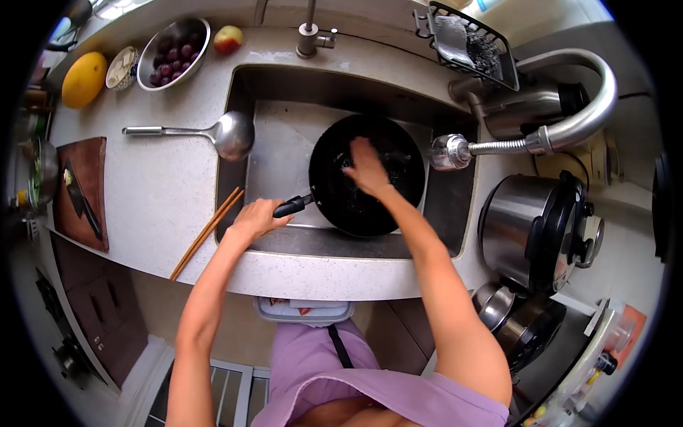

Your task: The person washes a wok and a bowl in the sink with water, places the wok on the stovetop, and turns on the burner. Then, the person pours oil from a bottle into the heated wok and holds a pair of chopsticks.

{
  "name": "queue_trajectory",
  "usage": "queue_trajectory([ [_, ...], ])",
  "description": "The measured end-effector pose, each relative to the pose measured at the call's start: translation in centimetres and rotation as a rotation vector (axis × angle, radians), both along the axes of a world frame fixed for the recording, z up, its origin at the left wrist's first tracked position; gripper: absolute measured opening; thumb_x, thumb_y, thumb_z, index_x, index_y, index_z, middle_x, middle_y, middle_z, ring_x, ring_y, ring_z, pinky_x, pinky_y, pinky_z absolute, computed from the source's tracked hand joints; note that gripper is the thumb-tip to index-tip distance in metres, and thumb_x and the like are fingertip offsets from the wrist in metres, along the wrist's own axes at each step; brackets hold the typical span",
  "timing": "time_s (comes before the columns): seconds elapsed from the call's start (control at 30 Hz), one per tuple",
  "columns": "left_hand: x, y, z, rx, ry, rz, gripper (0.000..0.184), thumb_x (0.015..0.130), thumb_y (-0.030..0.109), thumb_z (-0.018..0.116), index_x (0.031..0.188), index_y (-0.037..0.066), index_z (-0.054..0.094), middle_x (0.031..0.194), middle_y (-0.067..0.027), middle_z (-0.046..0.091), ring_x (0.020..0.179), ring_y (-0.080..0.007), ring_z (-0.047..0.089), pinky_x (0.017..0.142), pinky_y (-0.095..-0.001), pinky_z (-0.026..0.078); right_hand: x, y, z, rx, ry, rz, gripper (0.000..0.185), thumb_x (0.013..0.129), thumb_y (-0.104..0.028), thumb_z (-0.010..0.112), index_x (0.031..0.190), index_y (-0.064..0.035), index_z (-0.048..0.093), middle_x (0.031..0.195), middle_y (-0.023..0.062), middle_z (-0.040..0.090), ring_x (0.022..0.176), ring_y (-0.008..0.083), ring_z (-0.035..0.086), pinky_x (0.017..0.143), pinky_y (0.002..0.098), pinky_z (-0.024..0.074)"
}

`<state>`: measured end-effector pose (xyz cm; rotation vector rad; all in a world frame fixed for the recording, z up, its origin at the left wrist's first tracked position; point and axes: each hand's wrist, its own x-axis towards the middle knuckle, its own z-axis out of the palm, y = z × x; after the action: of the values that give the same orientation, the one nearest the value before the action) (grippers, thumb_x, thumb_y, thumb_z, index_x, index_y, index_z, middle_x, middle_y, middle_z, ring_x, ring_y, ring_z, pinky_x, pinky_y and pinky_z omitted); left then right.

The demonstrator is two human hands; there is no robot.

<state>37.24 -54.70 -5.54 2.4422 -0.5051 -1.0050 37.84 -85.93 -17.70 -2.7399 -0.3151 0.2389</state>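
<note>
A black frying pan (pixel 338 196) rests in the steel sink (pixel 281 135), its wet inner surface shining in spots. My left hand (pixel 255 219) is closed around the black pan handle (pixel 292 206) near the sink's front left corner. Over the inside of the pan is my right hand (pixel 368 169), fingers stretched out and the thumb apart, slightly blurred. Nothing shows in that hand; whether it touches the pan's surface is hard to tell. A ladle (pixel 231 135) lies across the sink's left rim, and a pair of chopsticks (pixel 206 233) is on the counter by my left wrist.
The pull-down faucet (pixel 449 151) hangs over the sink's right side; another tap (pixel 309 41) stands behind. A bowl of grapes (pixel 173 53), an apple (pixel 228 40) and a yellow melon (pixel 85 80) sit back left. Left is a cutting board (pixel 89 164) with a knife (pixel 89 210). A pressure cooker (pixel 523 228) stands right.
</note>
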Motion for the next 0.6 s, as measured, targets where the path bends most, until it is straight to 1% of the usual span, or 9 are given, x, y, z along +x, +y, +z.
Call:
queue_trajectory([
  [0.07, 0.1, 0.3, -0.6, -0.003, 0.027, 0.017, 0.037, 0.080, 0.039, 0.064, 0.093, 0.004, 0.065, 0.077, -0.0220, 0.063, 0.078, -0.0402, 0.061, 0.070, -0.0456, 0.048, -1.4, 5.0, -1.3, -0.093, -0.025, 0.147, 0.070, 0.094, -0.040, 0.041, 0.141, 0.0078, 0.019, 0.148, 0.0249, 0.018, 0.139, 0.0350, 0.016, 0.113, 0.0448, 0.0165],
  [0.17, 0.3, 0.8, -0.5, -0.011, -0.018, 0.025, 0.038, 0.078, 0.040, 0.066, 0.096, 0.007, 0.067, 0.076, -0.0197, 0.065, 0.077, -0.0382, 0.063, 0.070, -0.0467, 0.049, -6.5, 3.1, 1.3, 0.172, 0.424, 0.400, 0.067, 0.098, -0.040, 0.028, 0.144, 0.0046, 0.009, 0.151, 0.0225, 0.009, 0.141, 0.0337, 0.008, 0.114, 0.0452, 0.0117],
  [0.23, 0.5, 0.7, 0.0, 0.002, -0.004, 0.012, 0.037, 0.078, 0.040, 0.066, 0.096, 0.007, 0.067, 0.076, -0.0195, 0.065, 0.077, -0.0381, 0.063, 0.070, -0.0465, 0.050, -7.6, -2.0, 2.4, -0.122, 0.658, 0.408, 0.071, 0.094, -0.042, 0.041, 0.145, -0.0010, 0.014, 0.152, 0.0182, 0.010, 0.142, 0.0318, 0.009, 0.114, 0.0462, 0.0109],
  [0.27, 0.6, 0.7, 0.1, 0.028, -0.002, 0.001, 0.037, 0.078, 0.041, 0.066, 0.095, 0.008, 0.067, 0.076, -0.0194, 0.065, 0.077, -0.0379, 0.064, 0.069, -0.0463, 0.050, -7.0, -4.2, 3.3, -0.393, 0.501, 0.414, 0.077, 0.089, -0.042, 0.049, 0.145, -0.0009, 0.017, 0.152, 0.0170, 0.012, 0.142, 0.0309, 0.010, 0.114, 0.0450, 0.0128],
  [0.3, 0.7, 0.7, -0.2, 0.032, -0.039, -0.012, 0.035, 0.078, 0.039, 0.066, 0.093, 0.008, 0.067, 0.076, -0.0186, 0.066, 0.077, -0.0376, 0.064, 0.069, -0.0459, 0.050, -6.1, -6.7, 1.4, -0.481, 0.313, 0.258, 0.076, 0.087, -0.040, 0.052, 0.143, 0.0011, 0.021, 0.151, 0.0170, 0.016, 0.141, 0.0313, 0.012, 0.113, 0.0442, 0.0161],
  [0.33, 0.7, 0.6, -0.3, 0.033, -0.043, -0.004, 0.035, 0.078, 0.039, 0.066, 0.093, 0.008, 0.067, 0.076, -0.0186, 0.066, 0.077, -0.0376, 0.064, 0.069, -0.0459, 0.050, -4.4, -7.6, 1.0, -0.462, 0.086, 0.258, 0.076, 0.088, -0.039, 0.052, 0.142, 0.0043, 0.021, 0.150, 0.0192, 0.017, 0.141, 0.0320, 0.013, 0.113, 0.0432, 0.0167],
  [0.47, 0.6, -0.1, -0.5, 0.006, -0.024, 0.014, 0.031, 0.080, 0.036, 0.063, 0.091, 0.007, 0.066, 0.077, -0.0189, 0.065, 0.077, -0.0382, 0.063, 0.071, -0.0460, 0.049, 1.8, 2.2, -1.2, -0.100, 0.089, 0.136, 0.076, 0.091, -0.037, 0.049, 0.143, 0.0065, 0.014, 0.149, 0.0266, 0.011, 0.141, 0.0356, 0.009, 0.114, 0.0440, 0.0122],
  [0.53, 0.4, 0.0, -0.8, -0.026, -0.040, 0.060, 0.034, 0.079, 0.035, 0.065, 0.096, 0.006, 0.066, 0.076, -0.0203, 0.064, 0.077, -0.0385, 0.062, 0.070, -0.0445, 0.049, -0.8, 6.2, -1.5, 0.320, 0.321, 0.090, 0.074, 0.095, -0.040, 0.039, 0.144, 0.0056, 0.006, 0.150, 0.0266, 0.004, 0.141, 0.0361, 0.003, 0.114, 0.0437, 0.0097],
  [0.6, 0.5, 0.1, -0.8, -0.034, -0.077, 0.079, 0.033, 0.079, 0.034, 0.065, 0.097, 0.006, 0.066, 0.076, -0.0203, 0.064, 0.077, -0.0382, 0.063, 0.069, -0.0446, 0.049, -4.6, 4.9, 2.4, 0.502, 0.682, 0.242, 0.072, 0.097, -0.044, 0.029, 0.145, 0.0017, -0.001, 0.152, 0.0224, -0.002, 0.142, 0.0322, -0.002, 0.115, 0.0417, 0.0066],
])
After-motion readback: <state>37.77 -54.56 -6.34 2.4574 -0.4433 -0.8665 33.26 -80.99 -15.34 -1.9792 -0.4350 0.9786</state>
